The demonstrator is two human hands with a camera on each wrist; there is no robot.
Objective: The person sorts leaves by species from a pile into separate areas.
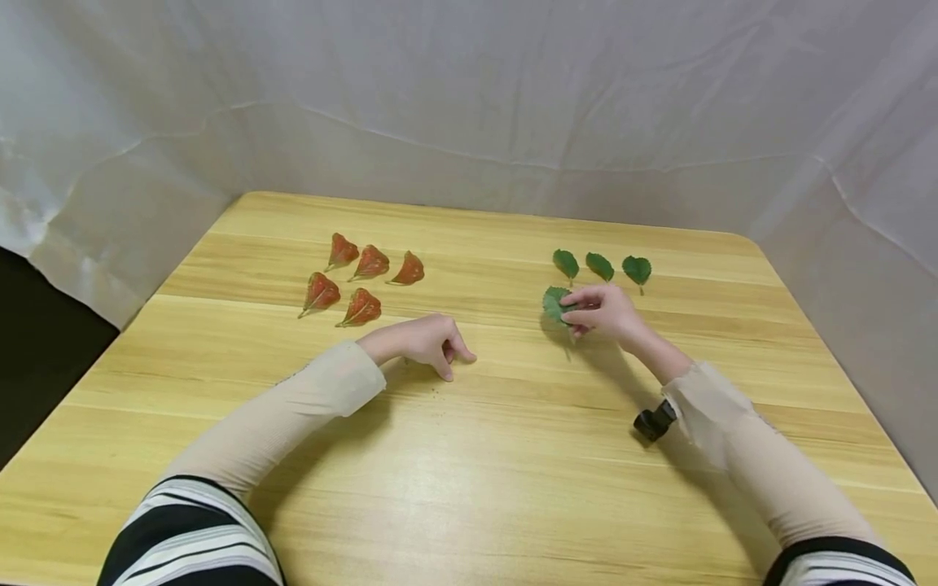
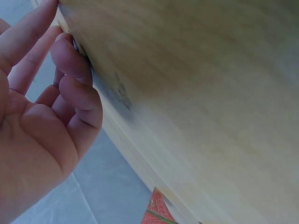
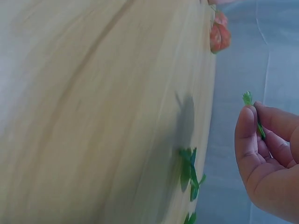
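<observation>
On the wooden surface (image 1: 469,456), nearest us, our left hand (image 1: 425,340) rests with fingers loosely curled, holding nothing. Beyond, our right hand (image 1: 604,309) pinches a green leaf (image 1: 554,303) just before three green leaves (image 1: 599,265); five red petals (image 1: 359,277) lie left.

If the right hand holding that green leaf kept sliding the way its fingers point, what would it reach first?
The right hand, pinching a green leaf, points left. That way looks free across bare table; the red leaves lie far off, probably slightly behind that line.
</observation>
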